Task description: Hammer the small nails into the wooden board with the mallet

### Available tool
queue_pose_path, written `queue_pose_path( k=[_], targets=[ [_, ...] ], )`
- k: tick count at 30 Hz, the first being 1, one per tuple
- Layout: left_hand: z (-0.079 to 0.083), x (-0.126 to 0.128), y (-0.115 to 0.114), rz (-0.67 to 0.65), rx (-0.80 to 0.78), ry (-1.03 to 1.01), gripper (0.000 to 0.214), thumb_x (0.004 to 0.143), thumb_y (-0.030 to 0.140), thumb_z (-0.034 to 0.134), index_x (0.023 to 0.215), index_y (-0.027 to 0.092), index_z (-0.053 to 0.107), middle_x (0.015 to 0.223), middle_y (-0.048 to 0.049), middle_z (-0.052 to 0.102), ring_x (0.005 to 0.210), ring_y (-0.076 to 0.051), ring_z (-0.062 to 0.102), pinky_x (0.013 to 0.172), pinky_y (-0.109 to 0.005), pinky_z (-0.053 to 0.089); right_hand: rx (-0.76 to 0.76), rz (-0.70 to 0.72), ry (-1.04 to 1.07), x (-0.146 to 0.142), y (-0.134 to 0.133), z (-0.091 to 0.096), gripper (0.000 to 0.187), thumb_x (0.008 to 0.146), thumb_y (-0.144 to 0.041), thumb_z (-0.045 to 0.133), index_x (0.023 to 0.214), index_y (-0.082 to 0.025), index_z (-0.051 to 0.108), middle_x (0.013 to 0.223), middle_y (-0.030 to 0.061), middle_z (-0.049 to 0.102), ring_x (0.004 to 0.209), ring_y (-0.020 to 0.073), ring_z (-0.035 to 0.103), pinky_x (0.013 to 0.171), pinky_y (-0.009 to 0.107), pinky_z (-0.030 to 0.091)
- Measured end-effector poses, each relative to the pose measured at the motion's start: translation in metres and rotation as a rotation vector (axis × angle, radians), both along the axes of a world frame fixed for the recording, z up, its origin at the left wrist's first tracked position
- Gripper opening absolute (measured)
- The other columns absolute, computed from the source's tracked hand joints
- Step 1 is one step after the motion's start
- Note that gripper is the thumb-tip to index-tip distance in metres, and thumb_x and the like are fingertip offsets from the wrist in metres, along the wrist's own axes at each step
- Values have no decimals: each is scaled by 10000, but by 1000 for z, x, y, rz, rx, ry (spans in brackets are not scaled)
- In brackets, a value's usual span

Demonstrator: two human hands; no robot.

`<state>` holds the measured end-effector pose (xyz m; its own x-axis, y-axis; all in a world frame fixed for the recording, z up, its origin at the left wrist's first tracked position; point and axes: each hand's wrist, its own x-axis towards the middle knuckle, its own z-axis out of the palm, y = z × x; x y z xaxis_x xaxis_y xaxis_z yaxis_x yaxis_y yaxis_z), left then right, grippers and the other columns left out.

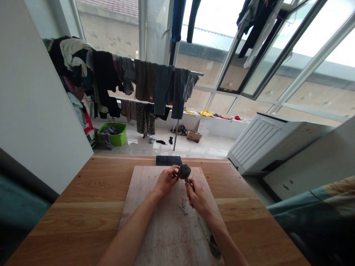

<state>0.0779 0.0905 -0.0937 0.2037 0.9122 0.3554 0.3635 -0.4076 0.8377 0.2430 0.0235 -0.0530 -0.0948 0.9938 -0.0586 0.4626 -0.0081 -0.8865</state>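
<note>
My right hand (pixel 196 193) is wrapped round the handle of a hammer with a dark, rounded head (pixel 184 171). Just left of that head, my left hand (pixel 167 180) has its fingers pinched together over the far part of a pale wooden board (pixel 155 229). What lies between those fingertips is hidden behind the hammer head. Several nails (pixel 182 210) lie loose on the board, left of my right wrist. A long tool with a dark, shiny end (pixel 214 248) rests partly under my right forearm; its kind is unclear.
Beneath the board is a wooden table (pixel 91 207), with a dark phone-like slab (pixel 168 160) at the board's far edge. Beyond stand a laundry-hung drying rack (pixel 174 140) and a green basket (pixel 118 137). A white ribbed cabinet (pixel 252 140) stands at right.
</note>
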Motion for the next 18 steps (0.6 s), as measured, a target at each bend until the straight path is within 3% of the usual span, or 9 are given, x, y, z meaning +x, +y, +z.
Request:
queue_pose_path(
  k=[4,8,11,14,18],
  targets=[
    [5,1,-2,67,29,50,337,775,120,641,1106,179,623,941,-25,710,715,-133,640,689,-242,507,-22,-47,50,16,-14,-1,363,928,-537,452,983,-203,584,553,-73,503,350,111,495,323,202,368],
    [22,1,-13,200,116,208,75,829,208,598,890,174,625,846,-24,638,709,-150,597,695,-265,486,-80,-59,8,37,-36,-13,352,929,-551,451,907,-217,562,555,-70,506,361,117,517,341,210,382],
    [38,5,-29,9,35,452,70,823,259,600,823,193,623,738,-7,622,673,-168,595,643,-265,466,-85,-95,-15,45,-47,-23,338,921,-552,462,885,-227,549,531,-70,500,373,138,542,369,230,417],
    [48,16,-48,-217,-18,677,120,770,279,652,855,194,650,822,-46,679,732,-205,641,642,-274,486,-93,-145,25,45,-51,-28,362,908,-586,457,859,-236,534,522,-67,491,362,149,538,347,240,404],
    [52,32,-67,-278,-25,807,250,810,137,575,1044,153,663,982,-125,719,835,-242,694,691,-290,534,-87,-156,39,45,-50,-30,396,902,-618,456,859,-236,553,510,-66,488,342,152,513,329,249,383]
  ],
)
